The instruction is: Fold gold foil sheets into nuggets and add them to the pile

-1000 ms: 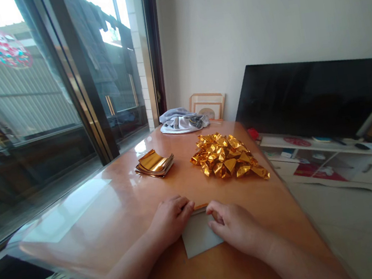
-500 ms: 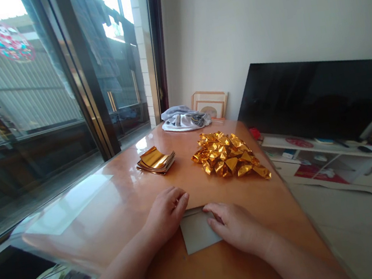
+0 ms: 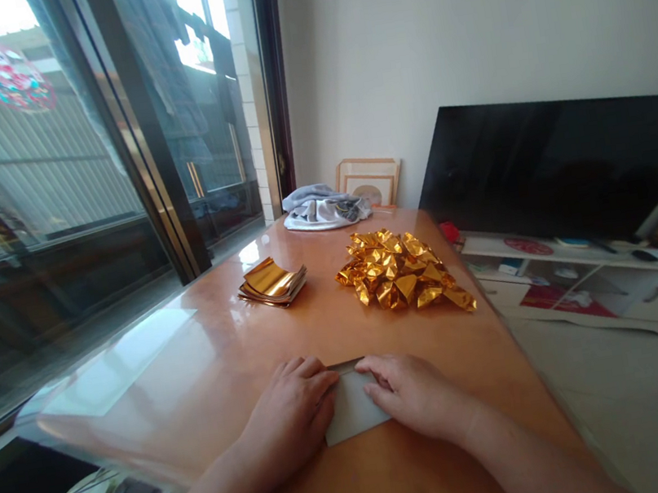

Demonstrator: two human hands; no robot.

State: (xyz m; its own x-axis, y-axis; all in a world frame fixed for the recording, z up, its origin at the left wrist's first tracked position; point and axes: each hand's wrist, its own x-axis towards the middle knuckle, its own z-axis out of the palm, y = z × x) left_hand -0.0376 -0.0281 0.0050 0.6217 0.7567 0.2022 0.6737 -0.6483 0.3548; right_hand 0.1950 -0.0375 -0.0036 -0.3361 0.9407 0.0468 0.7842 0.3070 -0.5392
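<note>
A folded sheet of paper (image 3: pixel 351 412), pale grey side up, lies flat near the front of the orange table (image 3: pixel 209 355). My left hand (image 3: pixel 289 417) presses on its left edge and my right hand (image 3: pixel 416 394) presses on its right edge, fingers bent over the fold at the top. Farther back sit a stack of flat gold foil sheets (image 3: pixel 272 282) and, to its right, a heap of folded gold foil pieces (image 3: pixel 401 273).
A bundle of grey-white cloth (image 3: pixel 323 208) and a small picture frame (image 3: pixel 370 183) stand at the table's far end. A glass sliding door (image 3: pixel 50 197) runs along the left. A dark TV screen (image 3: pixel 569 161) and a low white shelf (image 3: pixel 606 279) lie to the right.
Both hands have slid a little toward me along the paper and now cover more of it. The gold edge seen at the fold a second ago no longer shows.
</note>
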